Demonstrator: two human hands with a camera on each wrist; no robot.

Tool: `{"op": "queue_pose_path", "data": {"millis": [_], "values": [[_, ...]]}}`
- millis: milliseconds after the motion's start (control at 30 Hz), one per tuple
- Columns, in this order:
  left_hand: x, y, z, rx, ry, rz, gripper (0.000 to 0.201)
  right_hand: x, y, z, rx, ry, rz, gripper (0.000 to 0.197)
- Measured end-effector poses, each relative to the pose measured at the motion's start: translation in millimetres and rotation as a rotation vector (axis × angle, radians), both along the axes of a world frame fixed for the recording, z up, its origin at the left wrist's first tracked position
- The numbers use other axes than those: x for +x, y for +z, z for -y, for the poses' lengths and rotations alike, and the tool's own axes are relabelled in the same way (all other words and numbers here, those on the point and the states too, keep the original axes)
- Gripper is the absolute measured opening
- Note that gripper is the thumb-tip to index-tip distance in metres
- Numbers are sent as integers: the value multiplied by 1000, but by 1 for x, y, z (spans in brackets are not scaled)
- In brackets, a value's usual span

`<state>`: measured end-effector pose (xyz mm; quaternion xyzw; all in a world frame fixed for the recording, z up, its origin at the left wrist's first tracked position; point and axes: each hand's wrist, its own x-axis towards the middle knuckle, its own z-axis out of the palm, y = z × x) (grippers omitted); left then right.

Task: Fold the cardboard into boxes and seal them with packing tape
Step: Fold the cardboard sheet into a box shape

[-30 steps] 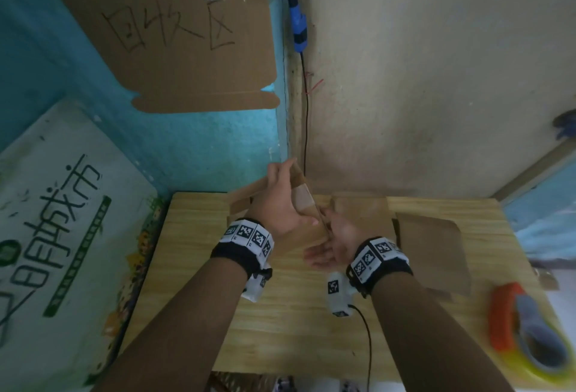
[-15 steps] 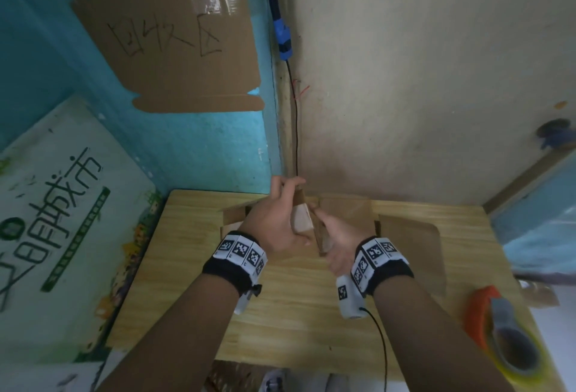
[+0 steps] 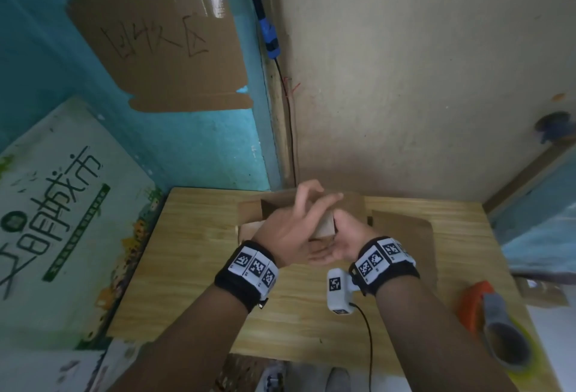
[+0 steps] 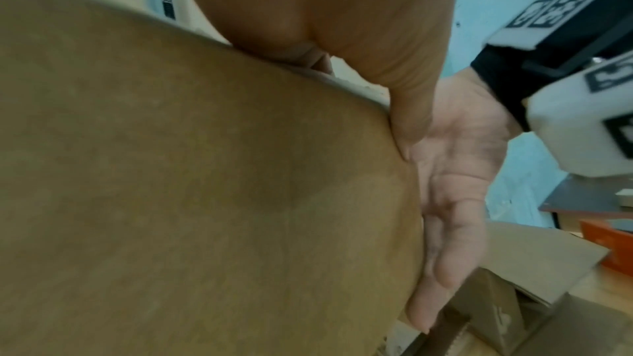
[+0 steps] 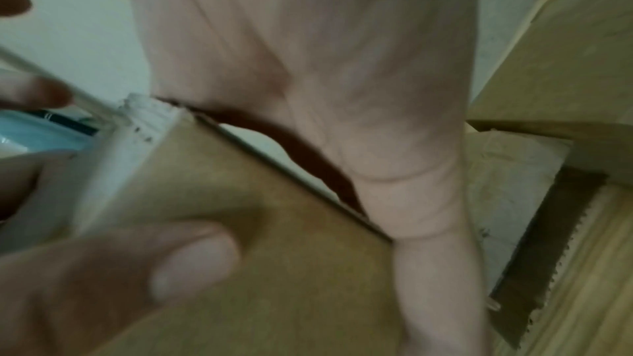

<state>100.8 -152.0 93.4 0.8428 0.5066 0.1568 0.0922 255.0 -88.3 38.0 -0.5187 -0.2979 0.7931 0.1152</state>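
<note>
A small brown cardboard box (image 3: pixel 325 228) is held over the back middle of the wooden table (image 3: pixel 193 267), mostly hidden between both hands. My left hand (image 3: pixel 296 226) covers it from the left, fingers spread over the top. Its thumb (image 4: pixel 404 107) presses on the edge of the big panel (image 4: pixel 205 199). My right hand (image 3: pixel 346 235) cups the box from the right, palm up. The right thumb (image 5: pixel 435 226) lies across the panel (image 5: pixel 274 253), with the fingers hidden behind it. An orange tape dispenser (image 3: pixel 477 307) lies at the table's right front.
Flat cardboard sheets (image 3: pixel 408 235) lie on the table right of the hands, more behind them (image 3: pixel 249 207). A cardboard sign (image 3: pixel 162 48) hangs on the blue wall. A printed board (image 3: pixel 62 204) leans at the left. A cable (image 3: pixel 367 345) runs from my right wrist.
The hands have closed in on the box. The left hand has slid over its top with fingers spread, and the right hand has turned palm up under it.
</note>
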Motion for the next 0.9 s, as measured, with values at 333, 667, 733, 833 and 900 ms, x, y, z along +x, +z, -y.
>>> {"op": "queue_pose_path", "data": {"millis": [333, 667, 733, 833, 900], "values": [[25, -17, 11, 96, -27, -120, 73, 21, 5, 3, 76, -77, -94, 37], [40, -13, 16, -79, 79, -64, 47, 33, -17, 10, 45, 13, 28, 61], [40, -7, 13, -65, 117, -126, 44, 39, -17, 11, 41, -26, 17, 76], [34, 1, 4, -6, 201, -242, 32, 56, -28, 11, 111, -160, 113, 78], [26, 6, -2, 0, 245, -339, 21, 70, -39, 7, 168, -290, 176, 73]]}}
